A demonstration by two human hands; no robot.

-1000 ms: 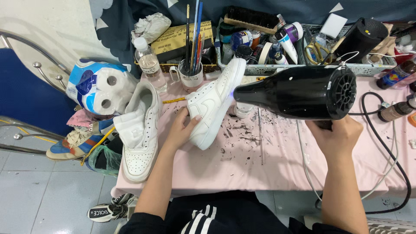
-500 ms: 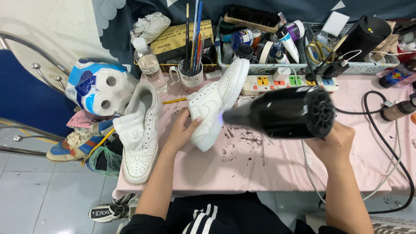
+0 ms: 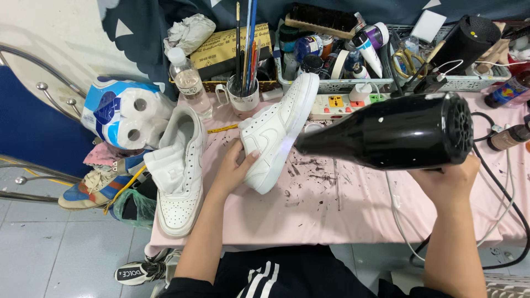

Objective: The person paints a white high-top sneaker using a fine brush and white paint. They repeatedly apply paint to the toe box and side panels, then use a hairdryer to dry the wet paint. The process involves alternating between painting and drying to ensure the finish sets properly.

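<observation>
My left hand (image 3: pixel 234 167) grips a white sneaker (image 3: pixel 279 129) by its side and holds it tilted on edge over the pink-covered table (image 3: pixel 309 212). My right hand (image 3: pixel 450 182) holds a black hair dryer (image 3: pixel 395 131) by the handle, its nozzle pointing left and almost touching the sneaker's side. A second white sneaker (image 3: pixel 182 168) lies flat on the table's left edge, just left of my left hand. The dryer's handle is hidden behind its body.
A mug of brushes (image 3: pixel 244 94), a plastic water bottle (image 3: pixel 189 83), a power strip (image 3: pixel 342 104) and baskets of bottles and tools (image 3: pixel 353 52) crowd the back. Toilet rolls in a pack (image 3: pixel 124 113) and worn shoes (image 3: pixel 99 182) sit left. Cables (image 3: pixel 508 182) hang at right.
The hair dryer has swung back and forth beside the sneaker, first dropping lower, then rising and shifting right. My left hand keeps the sneaker nearly still.
</observation>
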